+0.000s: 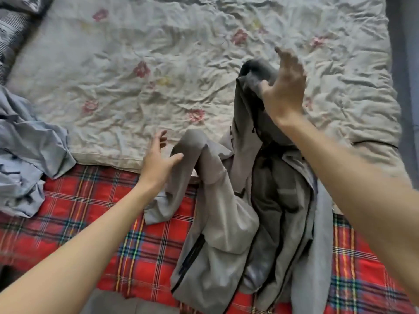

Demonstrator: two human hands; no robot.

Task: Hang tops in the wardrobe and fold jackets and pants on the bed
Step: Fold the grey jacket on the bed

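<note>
Right hand (285,87) raised over the far half of the bed, slightly blurred, fingers (292,64) straight and fanned wide upward, thumb laid against a lifted fold of the grey jacket (217,245), no finger curled round the cloth. Directly under that hand, the jacket's upper end pulled up into a tall peak, dark lining showing at the top. Left hand (158,159) lower and nearer, palm turned down, fingers loosely spread and gripping nothing, thumb tip just touching a humped grey sleeve (204,155) of the same jacket. Both forearms bare, reaching in from the near corners. Below and between the two hands, the rest of the jacket crumpled and unzipped, front panels fallen open, black zip lines running down the middle and along a side pocket, a lighter grey panel trailing off on the right side. Most of the jacket spread on a red plaid blanket (79,211) along the near edge of the bed; only its raised end and the sleeve hump over the pale, wrinkled quilt (136,41) with faded pink and yellow flowers. Well apart to the left, a rumpled blue-grey heap of clothing (27,143), lying half on the quilt and half on the plaid. At the far left corner, a dark striped pillow (11,30), blurred. At the bottom edge, near the left forearm, a strip of plain grey fabric (108,302), kind not clear.
</note>
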